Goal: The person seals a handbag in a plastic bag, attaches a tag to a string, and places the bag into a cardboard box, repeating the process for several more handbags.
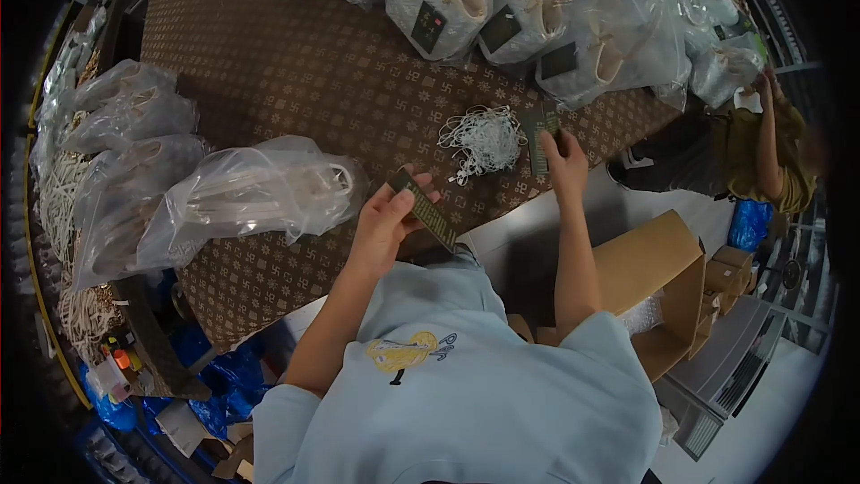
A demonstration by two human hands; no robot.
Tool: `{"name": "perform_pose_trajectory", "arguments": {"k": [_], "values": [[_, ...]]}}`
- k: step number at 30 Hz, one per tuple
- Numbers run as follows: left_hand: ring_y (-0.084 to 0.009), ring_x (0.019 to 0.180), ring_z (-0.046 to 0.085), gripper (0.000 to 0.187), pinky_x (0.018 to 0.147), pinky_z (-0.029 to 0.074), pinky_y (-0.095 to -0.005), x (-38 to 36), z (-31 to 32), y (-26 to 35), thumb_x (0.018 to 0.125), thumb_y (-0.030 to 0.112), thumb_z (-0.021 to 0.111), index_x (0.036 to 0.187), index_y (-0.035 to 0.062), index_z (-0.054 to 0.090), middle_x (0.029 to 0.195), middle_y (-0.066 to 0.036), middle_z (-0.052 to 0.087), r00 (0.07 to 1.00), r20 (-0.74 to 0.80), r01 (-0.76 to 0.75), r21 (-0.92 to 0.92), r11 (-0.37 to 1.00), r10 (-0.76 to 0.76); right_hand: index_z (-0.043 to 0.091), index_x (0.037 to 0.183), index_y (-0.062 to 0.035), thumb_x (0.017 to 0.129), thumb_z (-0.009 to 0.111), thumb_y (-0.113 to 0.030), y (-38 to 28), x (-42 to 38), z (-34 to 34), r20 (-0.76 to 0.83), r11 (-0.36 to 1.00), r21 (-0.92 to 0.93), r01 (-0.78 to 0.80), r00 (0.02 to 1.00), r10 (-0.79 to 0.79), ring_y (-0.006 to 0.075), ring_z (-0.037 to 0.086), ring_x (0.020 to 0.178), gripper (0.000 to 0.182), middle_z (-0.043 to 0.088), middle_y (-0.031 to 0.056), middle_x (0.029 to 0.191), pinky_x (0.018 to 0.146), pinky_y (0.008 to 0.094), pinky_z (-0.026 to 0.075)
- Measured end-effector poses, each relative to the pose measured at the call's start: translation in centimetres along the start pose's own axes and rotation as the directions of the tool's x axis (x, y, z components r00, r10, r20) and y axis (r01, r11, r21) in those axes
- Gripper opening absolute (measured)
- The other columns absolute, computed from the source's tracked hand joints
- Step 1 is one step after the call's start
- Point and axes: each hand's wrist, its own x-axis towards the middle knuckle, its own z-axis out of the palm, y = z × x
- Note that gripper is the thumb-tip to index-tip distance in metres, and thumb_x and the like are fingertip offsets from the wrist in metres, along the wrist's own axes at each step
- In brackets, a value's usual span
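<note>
My left hand grips a dark green printed tag between thumb and fingers, held over the table's near edge. In my right hand are dark green tags with lines of small print, pinched near their right side. Just left of those tags lies a tangled heap of white strings on the brown patterned table. To the left of my left hand, a pale bag in clear plastic lies on the tabletop.
Several plastic-wrapped pale bags with dark tags stand along the far side. More wrapped bags lie at the left. An open cardboard box sits below on the right. Another person stands at the right.
</note>
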Motion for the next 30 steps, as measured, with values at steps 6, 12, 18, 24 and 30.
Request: {"name": "perform_pose_trajectory", "arguments": {"k": [6, 12, 18, 24, 30], "values": [[-0.0197, 0.095, 0.061, 0.032, 0.08, 0.051, -0.031, 0.0, -1.7, -1.5, 0.094, 0.022, 0.049, 0.114, -0.0022, 0.052, 0.107, -0.012, 0.062, 0.991, -0.133, 0.036, 0.111, 0.993, -0.021, 0.06, 0.113, -0.0093, 0.075, 0.066, -0.045, 2.7, 4.6, 0.6, -0.149, 0.653, -0.739, 0.169, 0.903, -0.403, 0.0284, 0.055, 0.101, 0.052, 0.062, 0.0105, 0.105, 0.081, 0.0379, 0.047], [-0.0053, 0.066, 0.058, 0.024, 0.058, 0.049, -0.0216, -1.1, -2.1, -1.7, 0.091, 0.025, 0.056, 0.094, 0.0022, 0.061, 0.082, 0.0, 0.062, 0.969, -0.244, 0.099, 0.234, 0.967, -0.04, 0.065, 0.1, -0.0138, 0.076, 0.067, -0.023, 0.2, 8.6, 5.0, 0.328, 0.775, -0.299, 0.557, 0.823, -0.464, 0.0286, 0.053, 0.096, 0.026, 0.061, 0.0073, 0.096, 0.078, 0.0393, 0.046], [-0.0072, 0.075, 0.06, 0.02, 0.064, 0.05, -0.0235, -2.1, -2.9, -0.9, 0.09, 0.022, 0.057, 0.096, 0.0035, 0.061, 0.088, -0.001, 0.064, 0.971, -0.236, 0.08, 0.12, 0.99, -0.05, 0.067, 0.084, -0.0093, 0.077, 0.066, -0.018, -0.9, 8.6, 4.9, 0.376, 0.811, -0.297, 0.504, 0.843, -0.385, 0.0243, 0.061, 0.072, 0.01, 0.063, 0.0067, 0.079, 0.064, 0.0348, 0.048], [-0.0156, 0.096, 0.059, 0.026, 0.087, 0.046, -0.0316, -0.2, 0.7, -0.6, 0.094, 0.02, 0.048, 0.11, 0.0014, 0.056, 0.105, -0.007, 0.062, 0.962, 0.078, 0.273, -0.181, 0.945, -0.263, 0.065, 0.082, -0.0051, 0.076, 0.068, -0.016, -10.1, 1.4, 0.9, 0.593, 0.949, 0.218, 0.229, 0.741, -0.315, 0.0147, 0.059, 0.06, 0.013, 0.064, 0.0065, 0.07, 0.057, 0.028, 0.045], [-0.0166, 0.098, 0.058, 0.029, 0.088, 0.046, -0.031, 3.0, 1.2, -0.5, 0.094, 0.019, 0.048, 0.114, -0.0014, 0.053, 0.108, -0.007, 0.061, 0.996, 0.092, 0.028, -0.355, 0.934, 0.005, 0.063, 0.086, -0.0013, 0.079, 0.065, -0.01, -11.2, -7.7, -0.4, 0.742, 0.845, 0.231, 0.482, 0.474, -0.473, 0.0073, 0.056, 0.063, 0.012, 0.063, 0.0041, 0.07, 0.056, 0.0251, 0.045]]}}
